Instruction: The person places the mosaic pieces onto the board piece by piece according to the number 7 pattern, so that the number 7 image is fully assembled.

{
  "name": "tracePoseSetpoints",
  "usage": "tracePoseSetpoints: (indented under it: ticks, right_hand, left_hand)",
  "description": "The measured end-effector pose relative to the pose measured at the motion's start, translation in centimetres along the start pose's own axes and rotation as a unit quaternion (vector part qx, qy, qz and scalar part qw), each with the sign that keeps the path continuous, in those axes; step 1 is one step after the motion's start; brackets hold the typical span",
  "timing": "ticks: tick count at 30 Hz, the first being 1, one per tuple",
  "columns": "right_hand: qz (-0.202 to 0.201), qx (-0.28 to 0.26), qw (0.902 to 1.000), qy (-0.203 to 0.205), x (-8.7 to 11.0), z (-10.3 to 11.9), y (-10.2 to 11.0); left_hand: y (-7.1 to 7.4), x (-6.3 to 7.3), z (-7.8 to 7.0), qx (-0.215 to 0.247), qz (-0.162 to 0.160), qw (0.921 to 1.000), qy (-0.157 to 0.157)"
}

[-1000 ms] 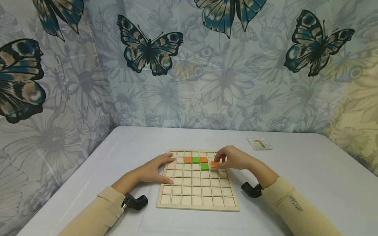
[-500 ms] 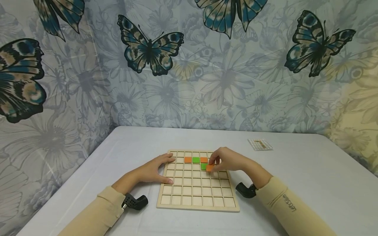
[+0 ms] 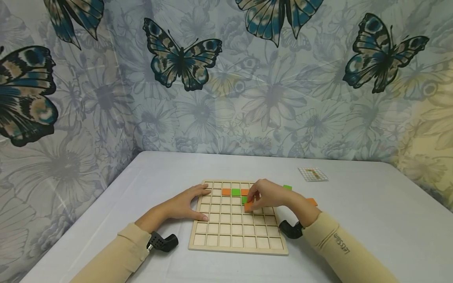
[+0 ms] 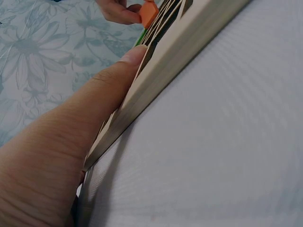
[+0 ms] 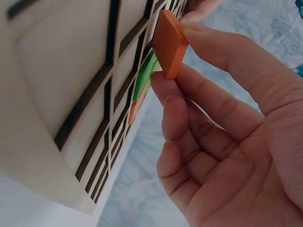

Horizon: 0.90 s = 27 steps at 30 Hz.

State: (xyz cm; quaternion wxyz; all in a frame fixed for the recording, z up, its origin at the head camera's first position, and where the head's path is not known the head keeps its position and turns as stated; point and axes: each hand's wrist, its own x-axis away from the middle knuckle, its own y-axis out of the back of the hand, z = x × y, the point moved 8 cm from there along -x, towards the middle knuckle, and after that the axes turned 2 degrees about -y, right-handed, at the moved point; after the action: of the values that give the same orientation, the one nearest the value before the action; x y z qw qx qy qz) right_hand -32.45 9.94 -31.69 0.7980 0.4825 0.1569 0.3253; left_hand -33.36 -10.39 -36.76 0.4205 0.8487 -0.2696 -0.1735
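A wooden grid board (image 3: 236, 229) lies flat on the table. My left hand (image 3: 185, 202) rests on its left edge, thumb and fingers spread; the left wrist view shows the thumb (image 4: 116, 78) on the frame. Between thumb and fingertips, my right hand (image 3: 271, 194) pinches an orange square tile (image 3: 248, 207). In the right wrist view this orange tile (image 5: 168, 45) is tilted, above the grid. Just behind it, a green tile (image 3: 244, 200) sits in a cell, partly hidden. An orange tile (image 3: 226, 192), a green tile (image 3: 236, 192) and another orange tile (image 3: 244, 192) form a row farther back.
On the table to the right, a green tile (image 3: 287, 187) and an orange tile (image 3: 312, 201) show partly behind the right arm. A small card with a printed grid pattern (image 3: 313, 174) lies farther back. A patterned fabric backdrop (image 3: 226, 118) stands behind the table.
My right hand has moved left and toward me with the orange tile, from the board's right side to just in front of the green tile. The left hand has stayed put.
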Motion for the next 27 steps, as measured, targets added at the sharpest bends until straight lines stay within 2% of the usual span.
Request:
tracePoseSetpoints:
  ticks: [27]
  right_hand:
    - [0.005, -0.004, 0.9999, -0.008, -0.24, 0.21, -0.60]
  left_hand:
    - [0.07, -0.08, 0.12, -0.001, 0.000, 1.0000, 0.003]
